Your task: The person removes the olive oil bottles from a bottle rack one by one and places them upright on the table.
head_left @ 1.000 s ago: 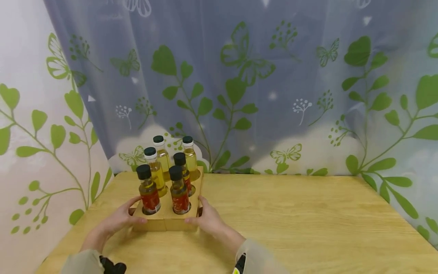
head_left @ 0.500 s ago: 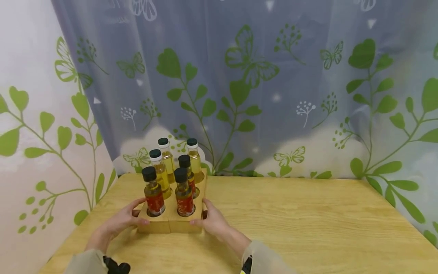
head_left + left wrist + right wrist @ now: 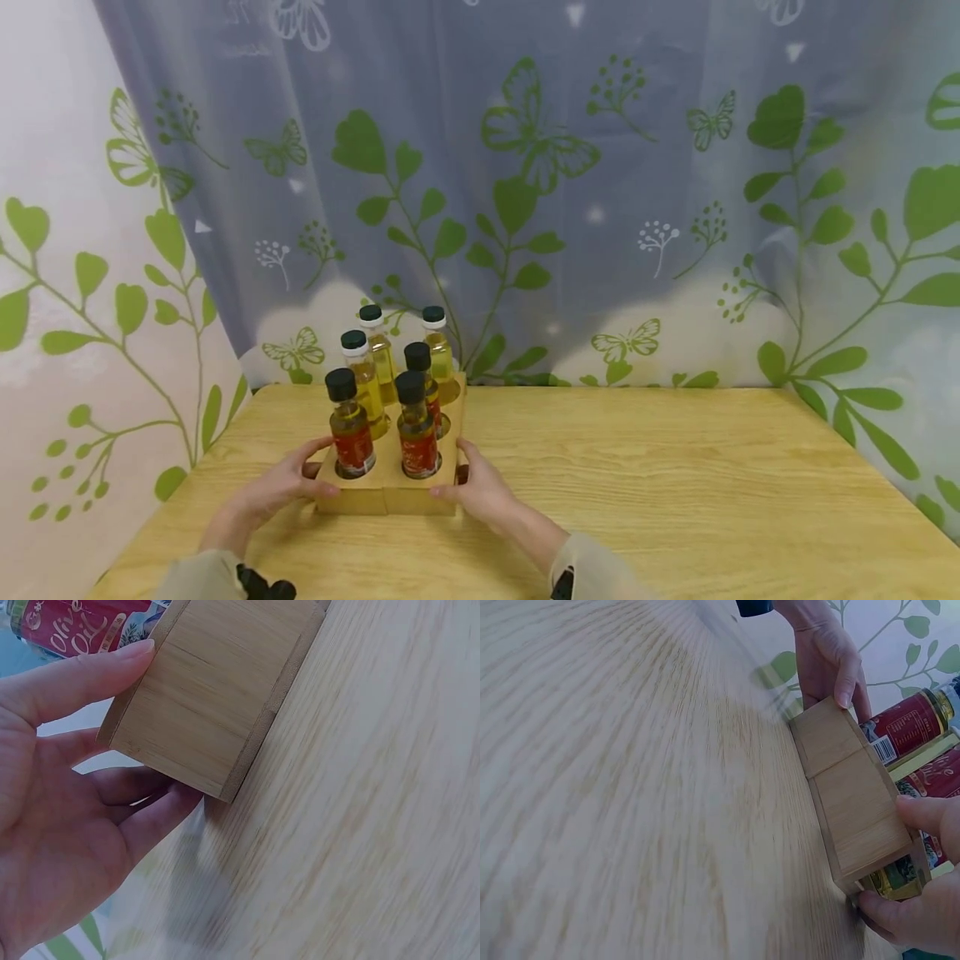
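L hand [image 3: 273, 492] & R hand [image 3: 483, 490] clamp wood rack [image 3: 420, 500] by near corners, btwn them. Red-label btls [image 3: 417, 450] stand in rack just past grip, partly blocking view of green-cap btls [image 3: 367, 387] beyond. Table [image 3: 675, 467] extends R of grip; curtain [image 3: 630, 192] behind.

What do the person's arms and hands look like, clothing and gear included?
Both the left hand and right hand are ungloved. The arms wear beige long sleeves: left sleeve, right sleeve. A black device with a rounded knob shows at the left cuff, another black piece at the right. I see no cables.
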A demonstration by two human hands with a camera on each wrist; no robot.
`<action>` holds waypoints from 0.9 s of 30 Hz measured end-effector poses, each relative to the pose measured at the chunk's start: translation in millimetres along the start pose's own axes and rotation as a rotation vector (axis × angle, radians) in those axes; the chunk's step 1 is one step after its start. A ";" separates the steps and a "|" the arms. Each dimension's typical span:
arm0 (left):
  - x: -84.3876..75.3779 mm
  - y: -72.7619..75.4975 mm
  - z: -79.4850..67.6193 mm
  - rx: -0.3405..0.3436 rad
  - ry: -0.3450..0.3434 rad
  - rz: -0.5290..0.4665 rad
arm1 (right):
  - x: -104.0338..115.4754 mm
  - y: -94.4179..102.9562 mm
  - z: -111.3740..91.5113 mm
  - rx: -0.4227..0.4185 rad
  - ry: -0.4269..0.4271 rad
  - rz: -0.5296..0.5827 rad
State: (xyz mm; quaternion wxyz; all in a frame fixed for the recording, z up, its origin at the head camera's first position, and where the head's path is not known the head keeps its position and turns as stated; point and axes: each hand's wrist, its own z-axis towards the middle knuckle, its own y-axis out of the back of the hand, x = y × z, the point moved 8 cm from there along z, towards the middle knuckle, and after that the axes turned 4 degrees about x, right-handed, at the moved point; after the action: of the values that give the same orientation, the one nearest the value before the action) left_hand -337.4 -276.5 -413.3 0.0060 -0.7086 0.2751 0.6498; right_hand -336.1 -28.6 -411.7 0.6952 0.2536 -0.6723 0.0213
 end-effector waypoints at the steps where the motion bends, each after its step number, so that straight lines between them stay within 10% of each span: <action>1: 0.0 -1.2 1.2 -0.005 0.006 0.000 | -0.6 2.1 -1.2 0.000 -0.001 -0.003; 27: -23.4 -58.2 30.4 0.099 -0.002 -0.062 | -22.2 62.1 -36.6 0.022 0.029 0.018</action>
State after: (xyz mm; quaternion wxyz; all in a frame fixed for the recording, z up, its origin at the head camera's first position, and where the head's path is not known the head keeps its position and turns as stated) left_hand -342.2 -207.0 -416.7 0.0616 -0.7151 0.2847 0.6355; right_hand -327.4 46.3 -411.4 0.7019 0.2548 -0.6640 0.0389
